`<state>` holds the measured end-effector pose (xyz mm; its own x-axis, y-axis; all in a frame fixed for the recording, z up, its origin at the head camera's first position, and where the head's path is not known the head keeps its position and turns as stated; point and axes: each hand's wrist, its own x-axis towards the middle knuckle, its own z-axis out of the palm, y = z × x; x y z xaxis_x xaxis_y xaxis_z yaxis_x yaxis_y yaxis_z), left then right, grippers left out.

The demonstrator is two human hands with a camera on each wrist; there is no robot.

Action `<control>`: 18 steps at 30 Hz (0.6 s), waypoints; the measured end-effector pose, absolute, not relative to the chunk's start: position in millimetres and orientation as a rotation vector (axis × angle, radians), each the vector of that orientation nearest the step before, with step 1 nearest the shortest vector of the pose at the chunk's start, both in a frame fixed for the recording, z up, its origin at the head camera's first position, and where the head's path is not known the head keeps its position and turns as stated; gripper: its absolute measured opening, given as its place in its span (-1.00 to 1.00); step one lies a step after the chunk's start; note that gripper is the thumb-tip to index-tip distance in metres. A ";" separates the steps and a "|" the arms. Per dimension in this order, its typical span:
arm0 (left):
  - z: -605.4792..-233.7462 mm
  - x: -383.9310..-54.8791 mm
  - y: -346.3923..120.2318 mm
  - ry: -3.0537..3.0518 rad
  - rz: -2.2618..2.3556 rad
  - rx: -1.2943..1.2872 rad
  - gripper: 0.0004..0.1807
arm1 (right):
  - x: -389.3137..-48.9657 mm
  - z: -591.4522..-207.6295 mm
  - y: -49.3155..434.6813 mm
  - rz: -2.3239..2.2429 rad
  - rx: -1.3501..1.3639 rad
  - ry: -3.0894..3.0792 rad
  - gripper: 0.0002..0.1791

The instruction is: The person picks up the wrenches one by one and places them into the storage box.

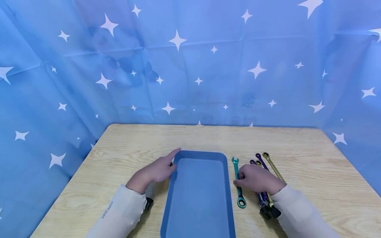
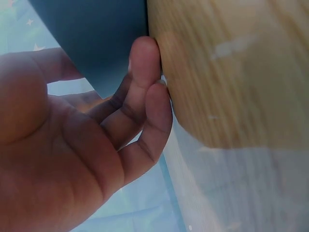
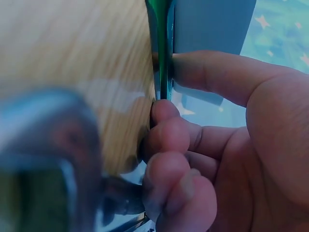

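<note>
A teal-green ratcheting combination wrench (image 1: 239, 195) lies along the right side of the blue tray (image 1: 197, 198). My right hand (image 1: 257, 178) pinches its shaft at mid-length between thumb and fingers. In the right wrist view the green wrench (image 3: 162, 43) stands edge-on at the fingertips, and the other fingers curl inward. At the tray's far left corner, my left hand (image 1: 156, 170) holds the rim, its index finger reaching along to the corner. The left wrist view has curled fingers (image 2: 145, 60) against the outer wall of the tray (image 2: 101, 38), low by the table.
Several purple and gold wrenches (image 1: 273, 167) lie in a loose bunch under and beside the right hand, partly hidden by it. The pale wood table (image 1: 143, 138) ends at a blue star-patterned curtain (image 1: 196, 66) behind and at both sides.
</note>
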<state>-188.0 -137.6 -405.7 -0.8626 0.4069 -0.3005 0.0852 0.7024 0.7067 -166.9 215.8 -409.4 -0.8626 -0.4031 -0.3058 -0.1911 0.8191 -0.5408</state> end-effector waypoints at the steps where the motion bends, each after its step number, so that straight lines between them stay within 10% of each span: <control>1: -405.6 -188.0 -137.6 2.473 0.995 0.380 -0.29 | -166.8 -409.4 216.0 -0.716 -0.445 2.589 -0.41; 18: -408.2 -190.1 -136.9 2.499 1.001 0.348 -0.31 | -166.5 -410.6 219.2 -0.745 -0.509 2.604 -0.49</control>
<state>-190.1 -136.9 -408.2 -0.8788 0.3784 -0.2908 0.0731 0.7088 0.7016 -166.5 219.2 -410.6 -0.8611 -0.4376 -0.2591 -0.2344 0.7936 -0.5615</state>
